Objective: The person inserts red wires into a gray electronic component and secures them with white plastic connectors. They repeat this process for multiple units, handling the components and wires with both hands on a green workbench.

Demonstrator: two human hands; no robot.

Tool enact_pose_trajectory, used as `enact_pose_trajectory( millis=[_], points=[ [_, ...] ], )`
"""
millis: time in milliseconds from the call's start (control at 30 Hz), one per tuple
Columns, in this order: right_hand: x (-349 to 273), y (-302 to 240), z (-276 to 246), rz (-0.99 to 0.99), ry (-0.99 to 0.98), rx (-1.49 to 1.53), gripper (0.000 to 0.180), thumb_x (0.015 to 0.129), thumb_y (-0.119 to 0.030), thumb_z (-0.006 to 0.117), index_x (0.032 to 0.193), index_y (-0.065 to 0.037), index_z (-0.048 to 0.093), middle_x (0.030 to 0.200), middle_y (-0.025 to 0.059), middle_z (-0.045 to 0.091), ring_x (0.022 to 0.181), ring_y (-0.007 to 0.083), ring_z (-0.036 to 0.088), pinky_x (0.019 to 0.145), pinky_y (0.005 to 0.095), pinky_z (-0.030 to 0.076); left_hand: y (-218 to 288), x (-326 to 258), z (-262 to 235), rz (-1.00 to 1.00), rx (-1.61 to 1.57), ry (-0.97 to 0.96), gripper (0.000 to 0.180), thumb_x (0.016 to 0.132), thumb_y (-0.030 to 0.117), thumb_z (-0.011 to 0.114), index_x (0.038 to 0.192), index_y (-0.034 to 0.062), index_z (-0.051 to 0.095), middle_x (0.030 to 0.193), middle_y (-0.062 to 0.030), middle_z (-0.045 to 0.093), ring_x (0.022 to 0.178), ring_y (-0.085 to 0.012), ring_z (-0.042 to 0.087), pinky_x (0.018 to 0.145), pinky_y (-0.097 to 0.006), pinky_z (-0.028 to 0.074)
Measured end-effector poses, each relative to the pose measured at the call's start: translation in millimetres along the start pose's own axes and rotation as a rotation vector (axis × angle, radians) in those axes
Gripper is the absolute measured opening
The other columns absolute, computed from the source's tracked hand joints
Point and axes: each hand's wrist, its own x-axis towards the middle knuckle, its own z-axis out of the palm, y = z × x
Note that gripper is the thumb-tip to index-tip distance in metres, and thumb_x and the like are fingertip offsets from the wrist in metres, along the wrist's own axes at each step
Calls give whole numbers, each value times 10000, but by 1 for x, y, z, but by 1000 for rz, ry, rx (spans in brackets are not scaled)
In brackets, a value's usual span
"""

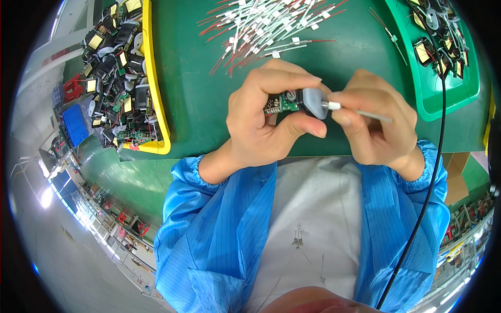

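Note:
Between the thumb and fingers of my left hand (255, 112) is a small electronic module with a green circuit board (284, 103) and a rounded grey cap (314, 103) at its right end. My right hand (383, 117) pinches a thin pale wire lead (373, 115). A white tag or connector (334, 105) on the lead meets the grey cap; whether it sits inside the cap, I cannot tell. Both hands are raised over the near edge of the green table. Above them lies a loose heap of white and red wire leads (271, 26).
At the left, a yellow bin (159, 115) is heaped with similar modules (122, 68). A green tray (425, 104) at the right holds several more. One lead (391, 37) lies beside that tray. A black cable (436, 167) hangs down the right side, close to my right sleeve.

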Motion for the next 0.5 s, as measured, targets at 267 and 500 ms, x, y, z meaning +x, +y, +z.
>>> enact_pose_trajectory(
  millis=[267,500],
  points=[
    [8,5,-9,76,-109,88,133,758,-29,680,841,49,610,684,100,603,529,141,555,423,222,401,9,-2,-2,-345,-275,-21,420,764,183,714,1039,-44,491,893,-117,577,715,-147,584,630,-242,492],
    [17,2,-19,229,-184,82,161,759,-40,671,869,52,597,719,115,594,594,164,502,518,259,368,8,1,-7,-560,-583,-45,351,860,213,615,1051,-45,473,877,-128,579,661,-127,572,582,-245,498]
  ],
)
